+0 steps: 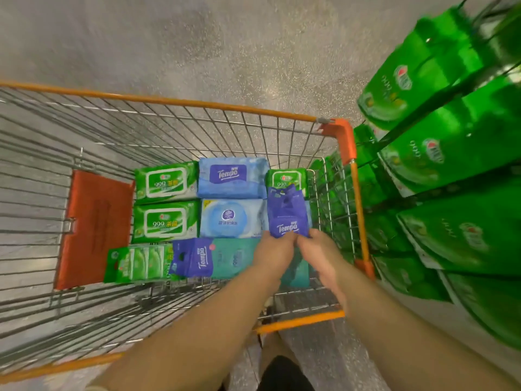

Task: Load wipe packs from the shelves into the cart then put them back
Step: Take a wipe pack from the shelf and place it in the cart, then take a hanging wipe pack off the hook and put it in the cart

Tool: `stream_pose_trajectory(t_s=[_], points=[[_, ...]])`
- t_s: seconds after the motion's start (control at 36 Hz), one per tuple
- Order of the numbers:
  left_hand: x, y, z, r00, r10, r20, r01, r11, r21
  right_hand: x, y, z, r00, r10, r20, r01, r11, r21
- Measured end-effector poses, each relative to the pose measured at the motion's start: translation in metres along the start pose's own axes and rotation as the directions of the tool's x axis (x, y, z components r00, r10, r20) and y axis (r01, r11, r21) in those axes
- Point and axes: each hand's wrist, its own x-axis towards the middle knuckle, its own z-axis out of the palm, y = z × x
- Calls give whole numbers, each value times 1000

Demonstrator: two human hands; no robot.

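Cart (358, 193): wire basket with orange rim, filling the left and middle of the frame, seen from above over a speckled grey floor (225, 46).
Shelves (451, 153): right edge of the frame, packed with tilted green packs, blurred.
Orange flap (95, 227): lying flat at the left end of the cart floor.
Green 999 packs (165, 183): two stacked in a column at mid-frame, a third (286, 177) at the cart's right side, partly behind the purple pack.
Blue packs: a Tempo one (232, 176) above a pale round-lidded one (231, 218), centre of the cart.
Teal pack (234, 258): just below those, partly under the arms.
Small packs: a green strip (138, 263) and a purple Tempo pack (194, 258), lower left of the load.
Purple Tempo pack in hand (286, 213): upright, right of centre, over the cart.
Hands: left hand (275, 253) and right hand (317, 251) side by side, both pinching that pack's bottom edge.
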Motion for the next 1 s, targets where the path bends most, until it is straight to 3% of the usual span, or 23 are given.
stream_pose_trajectory(t_s=[0.11, 0.25, 0.47, 0.58, 0.72, 1.0], points=[[-36, 16, -15, 999, 40, -11, -39, 997, 60, -29, -18, -9, 995, -97, -18, 95, 993, -73], [-80, 34, -45, 981, 181, -66, -157, 951, 268, -77, -52, -29, 969, -247, -17, 236, 945, -228], [-169, 74, -100, 841, 534, -81, -434, 758, 486, -169, -102, -68, 859, -510, -45, 416, 747, -520], [-212, 93, -125, 743, 670, -1, -527, 585, 616, -211, -115, -81, 823, -564, -72, 400, 664, -632], [-253, 105, -151, 649, 755, 98, -609, 438, 661, -274, -122, -90, 756, -637, -150, 366, 601, -711], [-341, 89, -150, 476, 806, 351, -798, 229, 557, -396, -71, -93, 649, -624, -434, 232, 706, -669]])
